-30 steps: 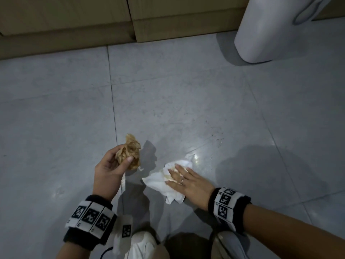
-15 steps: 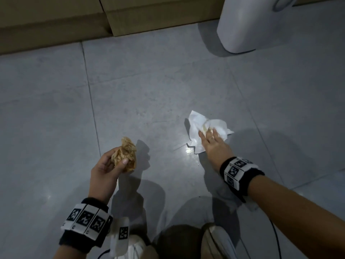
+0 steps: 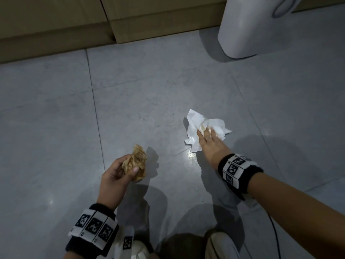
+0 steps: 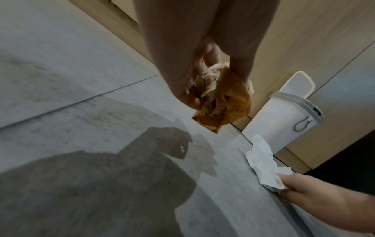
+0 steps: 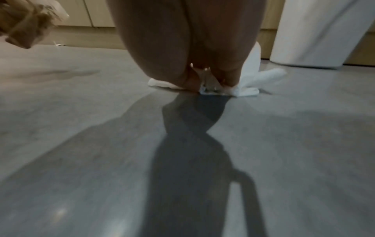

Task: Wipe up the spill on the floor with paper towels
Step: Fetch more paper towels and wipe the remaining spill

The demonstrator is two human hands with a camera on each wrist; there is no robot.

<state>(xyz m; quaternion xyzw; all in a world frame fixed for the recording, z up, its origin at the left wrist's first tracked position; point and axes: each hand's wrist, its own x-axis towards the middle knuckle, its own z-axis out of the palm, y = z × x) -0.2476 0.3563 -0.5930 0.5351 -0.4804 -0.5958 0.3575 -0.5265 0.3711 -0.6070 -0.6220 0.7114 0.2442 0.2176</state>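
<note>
My left hand [image 3: 119, 171] is raised above the grey tile floor [image 3: 56, 128] and grips a crumpled, brown-stained paper towel wad [image 3: 136, 162], also seen close up in the left wrist view as the stained wad [image 4: 221, 102]. My right hand [image 3: 209, 141] lies flat with straight fingers on a white paper towel [image 3: 196, 124], pressing it to the floor. That towel shows a small yellowish stain by my fingertips. A wet, shiny streak [image 3: 190, 156] lies on the tile just behind the hand. In the right wrist view the white towel [image 5: 251, 80] pokes out from under my fingers.
A white lidded bin [image 3: 248, 27] stands at the back right against beige wooden cabinets [image 3: 56, 25]; the bin [image 4: 284, 115] has its lid up. My knees and a white shoe [image 3: 138, 249] are at the bottom edge. A thin dark cable [image 3: 276, 236] runs along the floor at lower right.
My right hand slid the white towel forward and to the right across the tile, away from my knees, leaving a wet streak behind. The left hand kept holding the stained wad.
</note>
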